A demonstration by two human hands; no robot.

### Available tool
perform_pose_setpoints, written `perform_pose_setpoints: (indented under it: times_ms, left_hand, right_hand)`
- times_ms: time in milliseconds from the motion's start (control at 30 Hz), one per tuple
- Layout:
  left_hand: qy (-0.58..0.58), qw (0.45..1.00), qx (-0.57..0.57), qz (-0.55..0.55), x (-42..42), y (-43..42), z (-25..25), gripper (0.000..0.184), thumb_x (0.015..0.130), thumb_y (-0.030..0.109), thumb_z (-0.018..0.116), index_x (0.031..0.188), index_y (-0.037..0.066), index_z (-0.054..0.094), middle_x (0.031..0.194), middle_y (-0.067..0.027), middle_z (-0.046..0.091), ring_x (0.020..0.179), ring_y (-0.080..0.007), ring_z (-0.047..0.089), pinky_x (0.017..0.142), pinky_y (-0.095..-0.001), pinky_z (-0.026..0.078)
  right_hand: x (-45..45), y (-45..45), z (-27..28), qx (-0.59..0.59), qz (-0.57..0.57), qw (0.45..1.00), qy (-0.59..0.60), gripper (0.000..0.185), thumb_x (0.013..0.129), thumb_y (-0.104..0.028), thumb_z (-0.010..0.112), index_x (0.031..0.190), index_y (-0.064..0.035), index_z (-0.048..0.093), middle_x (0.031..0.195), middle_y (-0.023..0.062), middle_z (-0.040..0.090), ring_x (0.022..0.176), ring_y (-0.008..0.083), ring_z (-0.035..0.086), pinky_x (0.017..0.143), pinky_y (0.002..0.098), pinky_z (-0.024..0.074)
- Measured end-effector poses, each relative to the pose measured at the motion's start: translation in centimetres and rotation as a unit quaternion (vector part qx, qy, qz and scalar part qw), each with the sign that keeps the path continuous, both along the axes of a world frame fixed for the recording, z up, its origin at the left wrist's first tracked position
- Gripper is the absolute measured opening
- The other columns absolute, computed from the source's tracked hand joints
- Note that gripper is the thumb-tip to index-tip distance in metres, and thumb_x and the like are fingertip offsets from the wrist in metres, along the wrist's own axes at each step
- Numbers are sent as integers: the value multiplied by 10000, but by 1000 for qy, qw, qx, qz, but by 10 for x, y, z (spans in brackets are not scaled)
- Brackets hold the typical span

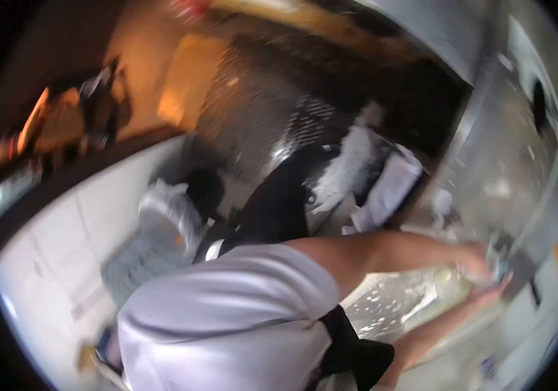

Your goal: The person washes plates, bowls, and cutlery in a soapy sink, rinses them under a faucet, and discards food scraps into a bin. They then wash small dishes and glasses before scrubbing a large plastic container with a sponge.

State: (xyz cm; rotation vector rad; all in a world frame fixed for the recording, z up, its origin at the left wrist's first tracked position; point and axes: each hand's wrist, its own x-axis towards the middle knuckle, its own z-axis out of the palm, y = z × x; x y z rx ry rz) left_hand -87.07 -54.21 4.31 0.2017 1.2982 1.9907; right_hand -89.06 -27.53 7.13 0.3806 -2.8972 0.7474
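Note:
At the right, my left hand [474,260] and my right hand [492,291] come close together above the rim of a basin. Between them is a small pale, greenish item [500,266], too smeared to name. My fingers look closed about it, though motion blurs them. Below my forearms the basin [383,303] holds cloudy water with white foam. A pale yellowish thing [451,287] lies in or over that water, partly behind my arms.
A metal sink or counter [487,163] runs along the upper right. A bin with a pale liner [171,212] stands on the left by a grey crate-like thing [139,260]. Dark wet floor or matting [259,85] stretches beyond. A white cloth-like thing [389,186] is near the basin.

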Motion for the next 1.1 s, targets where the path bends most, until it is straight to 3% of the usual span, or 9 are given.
perform_pose_setpoints:
  times_ms: [67,167,333,533,633,800,900,1000,1100]
  left_hand:
    - [-272,842,459,-78,-10,58,-40,607,835,560,556,1327,216,465,1380,-43,426,1223,-255,437,895,-518,440]
    - [109,982,58,-143,-16,3,-9,737,768,420,716,1334,49,425,1352,-122,458,1201,-221,472,994,-335,401]
    - [367,919,-139,37,20,7,-35,925,646,266,797,1352,23,249,1292,-226,457,1217,-336,459,1015,-399,366]
    - [472,859,-152,-125,36,-6,-30,697,757,106,658,1357,35,311,1385,-207,362,1295,-347,350,1075,-401,294]
    - [525,792,-307,-52,20,-11,-45,563,775,93,600,1305,13,426,1383,-165,389,1310,-311,336,1089,-451,246]
    - [596,707,-381,-4,-42,-16,-48,513,826,236,583,1282,29,473,1405,-138,383,1353,-271,278,1110,-454,200]
    - [613,687,-391,7,-41,-14,-59,509,835,270,570,1279,40,477,1409,-128,383,1354,-268,278,1116,-450,189]
    - [612,684,-396,34,-41,-12,-67,523,837,285,564,1287,37,470,1398,-125,399,1352,-263,282,1123,-446,179]
    - [585,701,-406,32,-39,-16,-52,572,830,290,575,1311,15,433,1396,-144,392,1341,-279,298,1129,-445,174]
  right_hand:
    - [9,-10,20,58,-115,988,88,589,877,-418,516,1273,11,440,1224,161,499,1120,264,475,964,394,356]
    - [22,-3,67,13,-327,915,236,497,880,-400,538,1156,12,500,1062,134,540,965,233,497,836,377,385]
    - [80,45,118,-26,-534,770,347,392,885,-369,574,960,15,601,793,88,608,706,181,534,623,349,432]
    - [96,177,-7,114,-279,949,88,356,883,-320,561,1031,0,609,861,92,656,789,200,590,718,322,462]
    - [83,143,32,-35,-400,912,-80,319,865,-241,548,1071,-4,607,890,104,664,825,215,613,765,320,471]
    - [20,29,133,-109,-302,919,230,314,800,-170,557,1055,3,618,873,137,662,806,274,629,772,371,487]
    - [-51,35,93,347,-221,903,-123,330,760,-219,589,1013,-11,625,860,171,652,759,310,619,743,407,491]
    - [-85,88,8,210,-82,961,-161,348,752,-296,616,979,-34,650,927,183,646,779,305,610,708,409,497]
    - [-126,191,-81,-159,-259,823,-479,285,864,-65,556,1118,50,617,1117,123,633,996,233,604,860,365,474]
